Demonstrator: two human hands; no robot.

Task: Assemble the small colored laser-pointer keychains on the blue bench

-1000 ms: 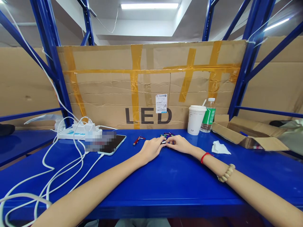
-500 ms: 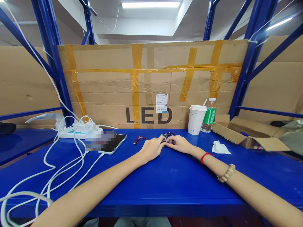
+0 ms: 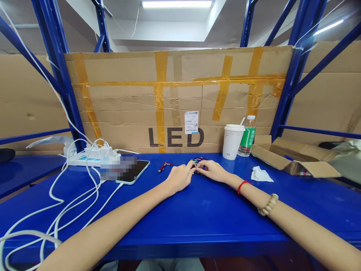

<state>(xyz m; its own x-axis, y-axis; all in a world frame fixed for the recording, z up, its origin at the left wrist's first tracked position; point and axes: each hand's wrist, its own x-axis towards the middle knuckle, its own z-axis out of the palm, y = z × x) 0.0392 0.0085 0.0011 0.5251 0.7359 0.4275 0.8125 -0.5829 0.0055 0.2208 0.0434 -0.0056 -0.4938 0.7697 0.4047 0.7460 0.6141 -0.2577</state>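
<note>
My left hand (image 3: 180, 177) and my right hand (image 3: 212, 170) meet over the blue table (image 3: 191, 214), fingertips pinched close together. A small dark thing shows between them, too small and covered to name. Just behind the fingers lies a little pile of shiny small pieces (image 3: 199, 159) in purple, green and red, partly hidden by my hands. To the left of my left hand rests a slim red metallic piece (image 3: 162, 167) with a thin part jutting out at an angle at its far end. A red cord and a beaded bracelet circle my right wrist and forearm.
Left are a phone (image 3: 138, 171), a white power strip (image 3: 81, 159) and looping white cables (image 3: 97, 192). A paper cup (image 3: 232, 142), a water bottle (image 3: 248, 137), a crumpled tissue (image 3: 261, 174) and an open cardboard box (image 3: 269, 156) stand right. Tall cardboard (image 3: 126, 113) walls the back.
The view has shifted slightly. Both hands stay together at the same place, with only small finger movement.
</note>
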